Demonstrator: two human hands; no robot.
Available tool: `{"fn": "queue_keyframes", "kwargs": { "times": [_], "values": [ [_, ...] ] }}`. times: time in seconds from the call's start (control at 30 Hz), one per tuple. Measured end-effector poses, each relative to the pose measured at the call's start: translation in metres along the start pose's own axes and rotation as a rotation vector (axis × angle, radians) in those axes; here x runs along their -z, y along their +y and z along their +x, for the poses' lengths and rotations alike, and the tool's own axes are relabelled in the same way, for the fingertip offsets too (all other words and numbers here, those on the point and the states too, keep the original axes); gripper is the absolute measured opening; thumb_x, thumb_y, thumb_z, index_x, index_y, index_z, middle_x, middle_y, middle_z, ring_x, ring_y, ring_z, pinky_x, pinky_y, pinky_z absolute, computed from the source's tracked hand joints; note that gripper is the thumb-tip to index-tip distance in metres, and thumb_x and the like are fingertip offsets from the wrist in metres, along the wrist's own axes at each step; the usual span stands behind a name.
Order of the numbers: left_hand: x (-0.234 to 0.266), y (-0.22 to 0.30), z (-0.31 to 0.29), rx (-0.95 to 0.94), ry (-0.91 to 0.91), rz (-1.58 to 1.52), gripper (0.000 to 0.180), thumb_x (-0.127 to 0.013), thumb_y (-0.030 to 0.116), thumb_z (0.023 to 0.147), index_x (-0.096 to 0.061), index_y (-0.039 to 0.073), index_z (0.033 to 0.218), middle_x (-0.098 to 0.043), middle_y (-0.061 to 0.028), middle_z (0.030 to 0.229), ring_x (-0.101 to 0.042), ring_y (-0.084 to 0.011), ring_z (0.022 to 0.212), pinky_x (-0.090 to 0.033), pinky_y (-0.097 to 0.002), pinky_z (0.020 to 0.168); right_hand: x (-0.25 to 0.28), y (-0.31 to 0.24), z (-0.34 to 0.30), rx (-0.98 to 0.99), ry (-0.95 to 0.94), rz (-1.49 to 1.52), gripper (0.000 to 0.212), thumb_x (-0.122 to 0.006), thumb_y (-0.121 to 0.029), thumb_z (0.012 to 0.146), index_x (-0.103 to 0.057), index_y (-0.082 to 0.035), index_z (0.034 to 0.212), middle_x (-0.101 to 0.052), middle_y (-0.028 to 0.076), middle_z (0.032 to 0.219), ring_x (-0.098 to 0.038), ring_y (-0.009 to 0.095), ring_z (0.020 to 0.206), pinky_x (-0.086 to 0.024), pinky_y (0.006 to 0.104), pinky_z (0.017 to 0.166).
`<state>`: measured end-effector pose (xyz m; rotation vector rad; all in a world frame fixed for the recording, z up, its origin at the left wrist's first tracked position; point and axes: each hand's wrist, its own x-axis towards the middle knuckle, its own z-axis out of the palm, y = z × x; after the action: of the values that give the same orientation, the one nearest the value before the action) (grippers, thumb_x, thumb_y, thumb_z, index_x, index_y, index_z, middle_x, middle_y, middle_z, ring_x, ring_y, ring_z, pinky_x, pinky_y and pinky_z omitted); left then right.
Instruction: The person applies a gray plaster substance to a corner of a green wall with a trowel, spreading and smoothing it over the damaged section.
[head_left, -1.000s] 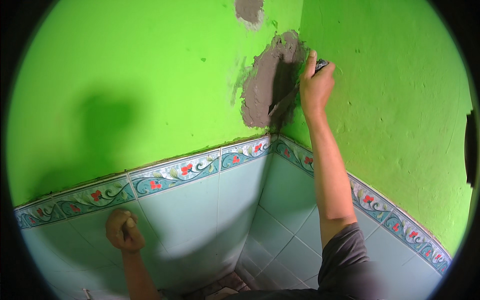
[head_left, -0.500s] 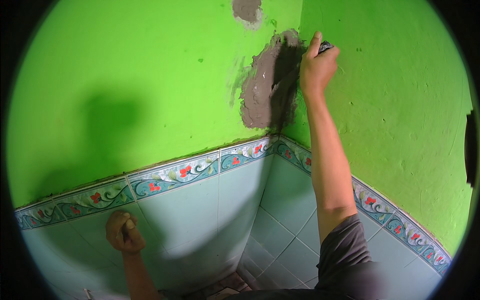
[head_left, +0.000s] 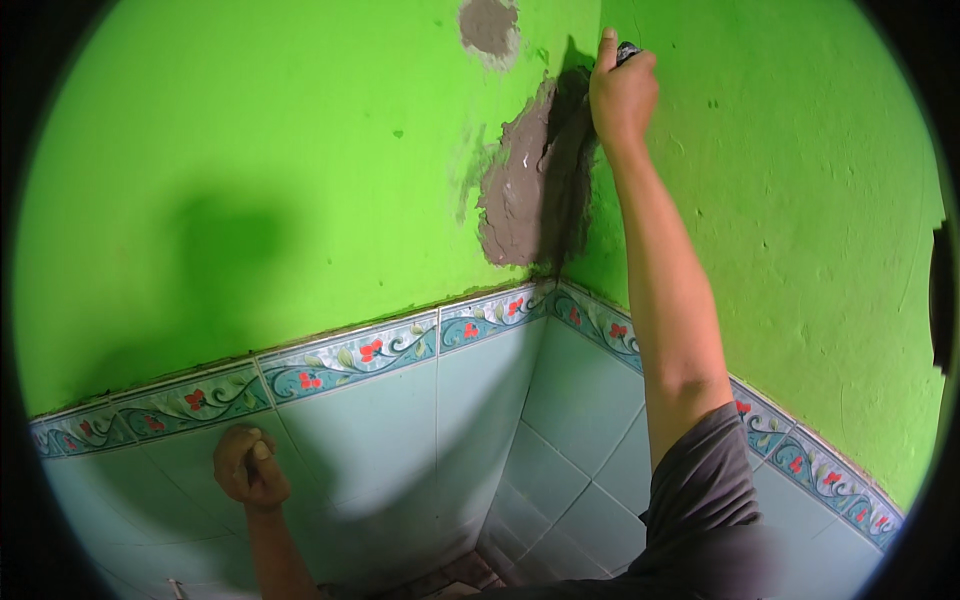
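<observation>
High up by the wall corner, my right hand [head_left: 626, 98] is closed around a dark-handled tool [head_left: 627, 52], its thumb pointing up. The tool's working end is hidden behind the hand. Just left of and below the hand, a large grey-brown patch of wet-looking mortar [head_left: 522, 190] covers the left wall beside the corner. Its surface is rough, with my arm's shadow across its right side. A smaller mortar patch [head_left: 488, 27] sits above it. Down at the lower left, my left hand [head_left: 250, 468] is held with curled fingers before the tiles; anything inside it is hidden.
Two bright green walls [head_left: 800, 200] meet at the corner. Below them runs a floral tile border [head_left: 345, 358] with red flowers, above pale blue-green tiles [head_left: 375, 425]. A dark object [head_left: 941, 298] stands at the far right edge. Some floor [head_left: 455, 574] shows at the bottom.
My right hand has moved upward and slightly left along the corner, with the tool still in it. The left hand has barely moved.
</observation>
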<state>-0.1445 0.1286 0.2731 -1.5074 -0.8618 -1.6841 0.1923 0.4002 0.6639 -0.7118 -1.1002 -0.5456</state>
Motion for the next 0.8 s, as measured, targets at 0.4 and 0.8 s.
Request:
{"fn": "queue_keyframes", "kwargs": {
  "times": [0.4,0.8],
  "values": [
    [0.0,0.002,-0.001,0.001,0.0,0.05,0.013,-0.052,0.004,0.092,-0.057,-0.001,0.103,-0.058,-0.013,0.088,-0.053,-0.0161,0.055,-0.043,-0.0271,0.044,-0.029,0.005,0.061,0.103,0.093,-0.007,0.051,-0.055,-0.043,0.096,-0.054,0.008,0.088,-0.063,0.028,0.079,-0.062,0.043,0.072,-0.048,0.0485,0.065],
    [-0.002,0.003,0.0,0.009,0.017,0.06,0.014,-0.048,0.002,0.094,-0.057,-0.003,0.103,-0.055,-0.0107,0.074,-0.047,-0.0151,0.054,-0.039,-0.0283,0.048,0.067,-0.008,-0.002,0.111,-0.058,-0.004,0.054,-0.056,-0.046,0.096,-0.051,0.006,0.085,-0.064,0.023,0.07,-0.063,0.037,0.059,-0.048,0.0446,0.054]
  ]
}}
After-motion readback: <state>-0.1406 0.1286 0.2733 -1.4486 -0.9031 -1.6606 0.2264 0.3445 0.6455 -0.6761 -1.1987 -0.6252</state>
